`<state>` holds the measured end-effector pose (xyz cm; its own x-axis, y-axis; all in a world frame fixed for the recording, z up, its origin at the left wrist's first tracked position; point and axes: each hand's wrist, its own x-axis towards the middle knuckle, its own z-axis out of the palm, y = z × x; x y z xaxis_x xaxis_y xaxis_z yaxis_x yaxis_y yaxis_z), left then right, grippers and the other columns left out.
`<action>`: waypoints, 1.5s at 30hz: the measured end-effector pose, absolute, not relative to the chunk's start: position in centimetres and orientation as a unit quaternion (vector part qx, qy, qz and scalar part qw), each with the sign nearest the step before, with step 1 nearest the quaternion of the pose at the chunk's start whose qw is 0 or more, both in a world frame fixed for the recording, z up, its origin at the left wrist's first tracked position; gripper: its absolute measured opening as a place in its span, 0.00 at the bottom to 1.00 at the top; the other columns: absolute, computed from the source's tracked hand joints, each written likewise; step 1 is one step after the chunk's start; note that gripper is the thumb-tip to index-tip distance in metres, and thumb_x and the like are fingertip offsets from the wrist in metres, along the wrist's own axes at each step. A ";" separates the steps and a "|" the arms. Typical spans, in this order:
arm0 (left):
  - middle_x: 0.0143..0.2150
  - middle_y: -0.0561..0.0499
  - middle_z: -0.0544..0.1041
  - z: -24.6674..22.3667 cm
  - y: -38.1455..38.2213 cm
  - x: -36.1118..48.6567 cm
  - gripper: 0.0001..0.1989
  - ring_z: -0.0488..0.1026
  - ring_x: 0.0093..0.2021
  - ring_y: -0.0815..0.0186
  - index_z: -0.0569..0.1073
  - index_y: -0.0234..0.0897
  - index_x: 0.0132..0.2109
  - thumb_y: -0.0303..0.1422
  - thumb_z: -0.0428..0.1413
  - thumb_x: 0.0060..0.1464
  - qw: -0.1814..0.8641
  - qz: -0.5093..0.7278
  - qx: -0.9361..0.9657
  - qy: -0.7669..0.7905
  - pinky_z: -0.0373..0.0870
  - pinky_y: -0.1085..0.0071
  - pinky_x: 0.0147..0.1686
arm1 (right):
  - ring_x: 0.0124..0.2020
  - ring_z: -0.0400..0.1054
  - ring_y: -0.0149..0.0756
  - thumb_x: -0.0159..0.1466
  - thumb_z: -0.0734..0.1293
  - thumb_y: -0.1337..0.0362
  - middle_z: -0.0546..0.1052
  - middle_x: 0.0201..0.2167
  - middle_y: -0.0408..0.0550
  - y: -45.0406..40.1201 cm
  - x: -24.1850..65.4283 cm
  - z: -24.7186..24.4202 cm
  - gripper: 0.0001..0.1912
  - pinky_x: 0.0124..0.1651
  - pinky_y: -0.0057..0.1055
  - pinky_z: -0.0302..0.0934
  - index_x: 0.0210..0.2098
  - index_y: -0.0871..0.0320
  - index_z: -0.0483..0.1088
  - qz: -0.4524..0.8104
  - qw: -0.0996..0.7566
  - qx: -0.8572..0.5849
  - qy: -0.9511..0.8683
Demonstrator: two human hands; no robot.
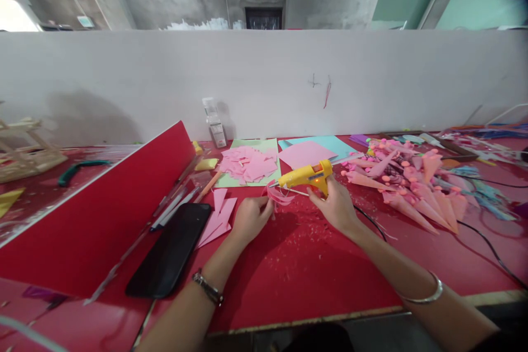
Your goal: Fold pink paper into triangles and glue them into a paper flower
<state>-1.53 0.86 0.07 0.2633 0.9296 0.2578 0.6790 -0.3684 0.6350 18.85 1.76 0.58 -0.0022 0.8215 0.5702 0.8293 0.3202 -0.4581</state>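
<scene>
My right hand [336, 206] is wrapped round a yellow hot glue gun [305, 175], its nozzle pointing left. A thin pale stick also runs out from near those fingers toward the pink paper. My left hand [252, 219] pinches a small curled piece of pink paper [281, 196], and the nozzle tip is at this paper. Whether the tip touches it I cannot tell. Behind my left hand lies a heap of cut pink paper pieces [249, 164] on a light green sheet [268, 146]. Folded pink strips [218, 220] lie left of that hand.
A black phone [169, 250] and pens [175, 209] lie at the left beside an upright red board [103, 209]. Pink paper cones [412, 181] pile up at the right. A black cord [490, 250] crosses the red table. A clear bottle [215, 124] stands by the white partition [264, 77].
</scene>
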 end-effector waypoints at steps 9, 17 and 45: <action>0.15 0.54 0.70 0.1 0.9 -1.6 0.19 0.65 0.17 0.73 0.69 0.35 0.19 0.33 0.43 0.54 0.194 0.303 0.773 0.523 0.55 0.78 0.22 | 0.27 0.67 0.38 0.57 0.59 0.57 0.73 0.30 0.52 1.8 18.9 0.6 0.18 0.30 0.31 0.60 0.44 0.61 0.60 -0.002 0.401 -0.582 -0.708; 0.14 0.54 0.68 0.0 1.0 -1.8 0.20 0.65 0.17 0.73 0.69 0.34 0.19 0.33 0.42 0.54 0.183 0.296 0.777 0.525 0.54 0.78 0.22 | 0.25 0.67 0.38 0.56 0.59 0.58 0.73 0.27 0.50 1.7 19.0 0.6 0.18 0.27 0.30 0.58 0.43 0.61 0.61 -0.006 0.401 -0.585 -0.705; 0.13 0.54 0.68 0.0 1.1 -1.9 0.21 0.64 0.15 0.73 0.69 0.34 0.19 0.35 0.41 0.55 0.188 0.310 0.765 0.533 0.54 0.78 0.20 | 0.25 0.67 0.38 0.56 0.58 0.60 0.73 0.26 0.50 1.8 19.3 0.4 0.16 0.25 0.29 0.55 0.41 0.61 0.62 -0.039 0.379 -0.589 -0.713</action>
<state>-1.92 1.07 0.01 0.2401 0.9314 0.2735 0.6981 -0.3614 0.6181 19.26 1.84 0.45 -0.0191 0.8099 0.5863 0.8690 0.3035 -0.3908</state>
